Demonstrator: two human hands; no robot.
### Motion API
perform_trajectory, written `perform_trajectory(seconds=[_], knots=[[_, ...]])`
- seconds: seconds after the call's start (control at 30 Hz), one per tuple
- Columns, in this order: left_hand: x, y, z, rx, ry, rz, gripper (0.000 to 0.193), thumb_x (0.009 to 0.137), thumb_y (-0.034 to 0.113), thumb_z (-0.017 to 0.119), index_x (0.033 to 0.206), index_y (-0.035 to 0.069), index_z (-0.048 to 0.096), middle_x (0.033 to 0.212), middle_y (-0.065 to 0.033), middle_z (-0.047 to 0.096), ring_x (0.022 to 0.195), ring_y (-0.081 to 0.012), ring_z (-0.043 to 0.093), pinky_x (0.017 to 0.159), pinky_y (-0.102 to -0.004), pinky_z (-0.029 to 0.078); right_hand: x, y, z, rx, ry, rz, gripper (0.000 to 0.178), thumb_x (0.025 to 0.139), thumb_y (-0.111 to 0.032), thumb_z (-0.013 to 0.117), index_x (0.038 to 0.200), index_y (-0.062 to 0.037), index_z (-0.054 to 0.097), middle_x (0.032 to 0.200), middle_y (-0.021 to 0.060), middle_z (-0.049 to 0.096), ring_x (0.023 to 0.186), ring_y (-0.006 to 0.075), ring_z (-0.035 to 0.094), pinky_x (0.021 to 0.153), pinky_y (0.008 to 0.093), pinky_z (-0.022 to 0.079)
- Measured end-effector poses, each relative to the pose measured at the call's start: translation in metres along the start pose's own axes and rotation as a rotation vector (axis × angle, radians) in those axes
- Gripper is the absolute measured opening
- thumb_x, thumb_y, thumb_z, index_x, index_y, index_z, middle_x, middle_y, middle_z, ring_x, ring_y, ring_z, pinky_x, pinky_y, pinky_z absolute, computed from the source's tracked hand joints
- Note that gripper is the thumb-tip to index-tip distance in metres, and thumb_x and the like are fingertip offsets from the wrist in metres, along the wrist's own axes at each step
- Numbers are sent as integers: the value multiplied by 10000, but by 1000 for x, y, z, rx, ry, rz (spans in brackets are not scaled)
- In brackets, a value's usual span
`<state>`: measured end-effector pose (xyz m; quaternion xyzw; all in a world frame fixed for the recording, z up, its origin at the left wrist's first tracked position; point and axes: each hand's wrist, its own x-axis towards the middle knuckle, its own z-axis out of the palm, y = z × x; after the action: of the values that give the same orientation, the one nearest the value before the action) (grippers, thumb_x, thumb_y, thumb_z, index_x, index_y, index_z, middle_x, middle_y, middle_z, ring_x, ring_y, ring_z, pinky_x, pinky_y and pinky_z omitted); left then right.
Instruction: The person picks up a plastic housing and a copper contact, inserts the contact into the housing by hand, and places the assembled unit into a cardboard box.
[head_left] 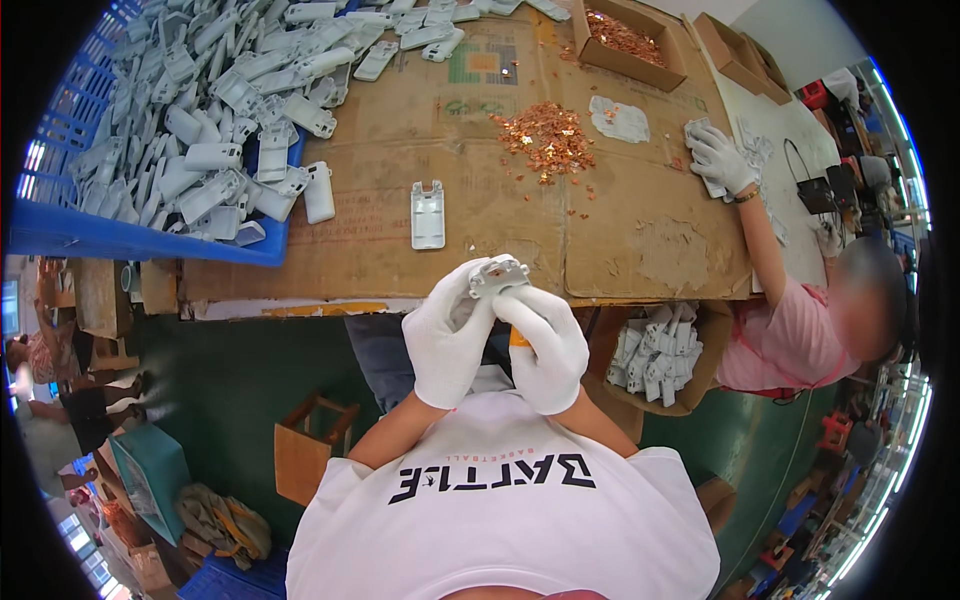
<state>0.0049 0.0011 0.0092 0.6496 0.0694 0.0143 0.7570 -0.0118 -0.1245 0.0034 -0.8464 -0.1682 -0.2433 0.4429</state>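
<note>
In white gloves, my two hands meet just in front of the table's near edge. My left hand [447,335] is closed around a light grey plastic housing [496,275], tilted up. The fingers of my right hand [550,350] press against the same housing from the right. Something orange [518,338] shows between the right palm and fingers; its kind is hidden. Beyond my hands, one grey plastic housing [428,216] lies alone on the cardboard, hollow side up. A heap of small copper-coloured metal pieces [547,140] is spread further back.
A blue crate [150,235] at the left overflows with grey housings. A cardboard box [665,75] of copper pieces stands at the back. At the right, a box [700,390] holds more housings. A co-worker's gloved hand [718,160] touches parts on the table. A wooden stool [303,460] stands below left.
</note>
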Motion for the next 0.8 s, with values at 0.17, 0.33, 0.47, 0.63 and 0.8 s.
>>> perform_trajectory(seconds=[0.17, 0.33, 0.47, 0.63, 0.8], knots=[[4, -6, -9, 157, 6, -20, 319, 880, -2, 648, 1194, -41, 612, 1052, -60, 687, 941, -82, 628, 842, -249, 517, -3, 6, -4, 47, 3, -1, 350, 589, 91, 622, 895, -72, 583, 898, 91, 607, 787, 290, 598, 668, 356, 487], [6, -22, -18, 268, -37, -37, 326, 875, 36, 660, 1189, -41, 619, 1050, -78, 692, 954, -98, 624, 854, -261, 505, -5, 22, 4, -92, 79, 232, 416, 633, 37, 674, 1017, -71, 557, 943, 101, 582, 771, 318, 592, 665, 381, 479], [12, -22, -15, 267, -56, -121, 345, 871, 35, 630, 1202, -56, 605, 1071, -101, 688, 979, -125, 638, 881, -275, 497, -13, 35, 8, -48, -93, 406, 428, 760, 28, 672, 1158, -64, 547, 955, 110, 592, 739, 254, 623, 660, 342, 509], [24, -48, -6, 134, -117, -176, 391, 869, 34, 617, 1242, -75, 566, 1120, -113, 666, 1015, -144, 629, 881, -276, 498, -24, 36, 24, -165, -77, 327, 634, 765, -79, 704, 1344, -53, 447, 1174, 165, 577, 1010, 338, 609, 838, 396, 506], [37, -61, 7, 3, -133, -194, 389, 887, 36, 605, 1255, -77, 553, 1133, -111, 658, 1028, -153, 625, 890, -285, 500, -17, 33, 23, -314, -141, 219, 762, 707, -125, 740, 1389, -49, 409, 1353, 209, 450, 1154, 366, 523, 903, 445, 481]])
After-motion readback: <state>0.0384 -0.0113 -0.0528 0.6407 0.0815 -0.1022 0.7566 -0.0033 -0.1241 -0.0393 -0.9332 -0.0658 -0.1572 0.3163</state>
